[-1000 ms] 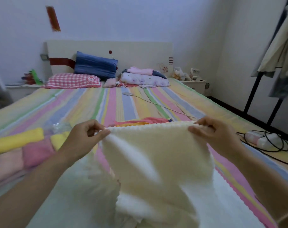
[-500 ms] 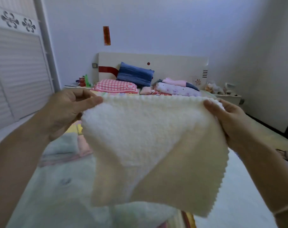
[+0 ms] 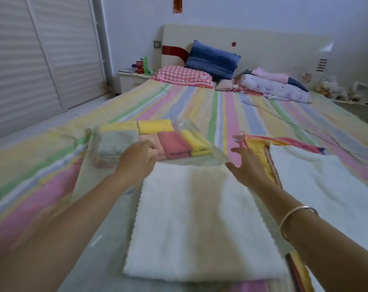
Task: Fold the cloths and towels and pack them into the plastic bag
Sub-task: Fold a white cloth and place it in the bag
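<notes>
Both arms outstretched, left hand (image 3: 136, 160) – right hand (image 3: 249, 165) – fingers loose

no legible text, red wall strip (image 3: 177, 5) blurred, label on red can (image 3: 140, 66) too small

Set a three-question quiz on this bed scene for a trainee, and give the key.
1. True or false: the left hand grips the folded white towel.
2. The folded yellow cloth lies: A in the plastic bag; B on the checked pillow; C on the nightstand.
3. Which wrist bears the bangle?
Key: 1 false, the left hand is open near the white towel's far edge and grips nothing; 2 A; 3 the right.
</notes>
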The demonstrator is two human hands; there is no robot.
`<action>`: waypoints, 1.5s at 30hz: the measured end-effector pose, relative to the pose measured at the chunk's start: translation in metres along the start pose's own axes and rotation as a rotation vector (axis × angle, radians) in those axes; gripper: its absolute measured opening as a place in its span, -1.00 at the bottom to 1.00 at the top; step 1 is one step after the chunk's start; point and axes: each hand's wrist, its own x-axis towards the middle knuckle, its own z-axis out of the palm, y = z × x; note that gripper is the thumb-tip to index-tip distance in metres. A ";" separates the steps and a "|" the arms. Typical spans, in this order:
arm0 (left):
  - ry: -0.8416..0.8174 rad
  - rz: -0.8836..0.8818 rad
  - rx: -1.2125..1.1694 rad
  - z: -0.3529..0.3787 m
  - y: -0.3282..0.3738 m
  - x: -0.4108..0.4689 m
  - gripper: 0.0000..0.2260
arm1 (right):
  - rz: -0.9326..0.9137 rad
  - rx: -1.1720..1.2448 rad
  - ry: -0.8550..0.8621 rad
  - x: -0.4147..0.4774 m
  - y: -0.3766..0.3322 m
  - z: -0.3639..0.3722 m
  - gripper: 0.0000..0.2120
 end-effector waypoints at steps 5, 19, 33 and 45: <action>-0.295 0.233 -0.025 0.031 0.025 -0.104 -0.47 | -0.138 -0.313 -0.343 -0.080 -0.011 0.048 -0.34; -0.181 0.607 -0.108 0.031 0.044 -0.198 -0.73 | -0.643 -0.224 -0.359 -0.211 0.008 0.003 -0.42; -0.143 0.465 0.217 0.027 0.009 -0.215 -0.31 | -0.402 -0.206 -0.078 -0.218 0.039 -0.014 -0.47; 0.016 0.073 -0.789 -0.022 0.017 -0.187 -0.84 | -0.090 0.563 0.013 -0.194 0.034 -0.063 -0.90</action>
